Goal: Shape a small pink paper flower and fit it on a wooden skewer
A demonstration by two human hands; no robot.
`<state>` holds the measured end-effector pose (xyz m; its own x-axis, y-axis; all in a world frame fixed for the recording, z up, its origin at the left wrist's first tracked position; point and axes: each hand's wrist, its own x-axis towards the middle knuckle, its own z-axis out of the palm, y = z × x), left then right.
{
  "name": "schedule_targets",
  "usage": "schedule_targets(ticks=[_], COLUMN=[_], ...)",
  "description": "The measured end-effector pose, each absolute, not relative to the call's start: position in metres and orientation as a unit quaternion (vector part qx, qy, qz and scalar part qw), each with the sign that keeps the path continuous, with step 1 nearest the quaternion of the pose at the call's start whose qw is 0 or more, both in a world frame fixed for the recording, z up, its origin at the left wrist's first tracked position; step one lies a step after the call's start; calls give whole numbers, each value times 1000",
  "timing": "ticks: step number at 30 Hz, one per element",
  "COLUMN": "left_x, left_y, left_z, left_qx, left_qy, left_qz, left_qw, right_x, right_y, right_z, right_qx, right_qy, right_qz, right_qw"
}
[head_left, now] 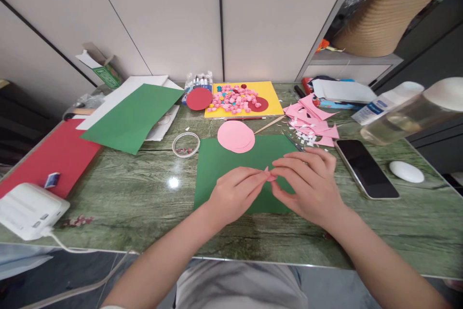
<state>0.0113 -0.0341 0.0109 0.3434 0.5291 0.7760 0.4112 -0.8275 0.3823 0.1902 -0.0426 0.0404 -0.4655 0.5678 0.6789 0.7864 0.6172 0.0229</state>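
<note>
Between my two hands is a small piece of folded pink paper (270, 175), mostly covered by fingers. My left hand (237, 192) pinches its left side, and my right hand (311, 184) grips the right side with thumb and fingertips. Both hands are over a green paper sheet (217, 174) lying on the table. Just beyond them, overlapping pink paper circles (236, 135) rest partly on the sheet's far edge. A pair of scissors (294, 142) lies behind my right hand, partly hidden by it.
A yellow sheet (273, 99) bears several small pink balls (235, 99) and a red circle. Pink scraps (313, 118) are at right, near a phone (367, 169), a white mouse (406, 171) and a clear bottle (412, 111). Left are a tape roll (185, 145) and a white charger (31, 210).
</note>
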Motion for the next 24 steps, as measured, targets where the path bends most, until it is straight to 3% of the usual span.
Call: schedule_targets(ticks=[4, 13, 24], left_x=[8, 14, 11], left_y=[-35, -38, -37], left_z=[10, 15, 11], left_qx=[836, 803, 826], left_qy=[267, 315, 284], left_qz=[479, 501, 487], left_qw=[17, 72, -4], right_x=[190, 188, 188], right_y=[-43, -44, -45], right_z=[43, 43, 46], right_qx=[-405, -406, -413], right_qy=[-842, -845, -843], right_qz=[-144, -91, -55], right_qw=[326, 337, 340])
